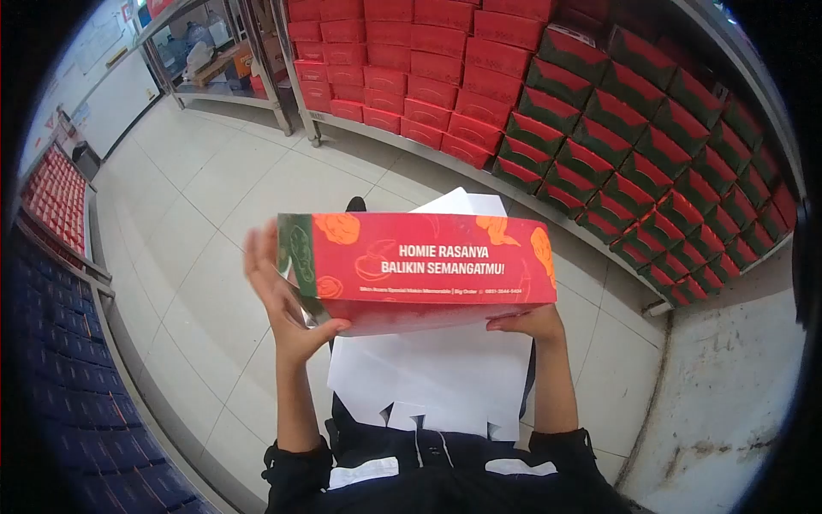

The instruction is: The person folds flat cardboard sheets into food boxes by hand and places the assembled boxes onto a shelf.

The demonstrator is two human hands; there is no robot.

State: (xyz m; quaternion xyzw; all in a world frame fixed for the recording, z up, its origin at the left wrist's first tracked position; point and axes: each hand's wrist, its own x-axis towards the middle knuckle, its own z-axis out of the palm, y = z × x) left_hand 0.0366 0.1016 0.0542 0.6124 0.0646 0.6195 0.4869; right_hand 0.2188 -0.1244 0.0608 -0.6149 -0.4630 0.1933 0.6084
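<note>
A red box (pixel 428 265) with a green end panel, orange food drawings and white lettering is held up in front of my body. My left hand (pixel 287 295) is at its green end, thumb along the lower edge, fingers apart and slightly blurred. At the right end, my right hand (pixel 531 324) grips the box from below, its thumb on the lower edge and its other fingers hidden behind. White cardboard sheets (pixel 428 377) with cut notches lie on my lap under the box, and part of them shows beyond its top edge.
Shelves of stacked red boxes (pixel 428 68) and green-and-red boxes (pixel 634 146) stand ahead and to the right. On the left are racks with red boxes (pixel 56 201) and dark blue boxes (pixel 77 385). A scuffed pale wall (pixel 719 377) is at the right.
</note>
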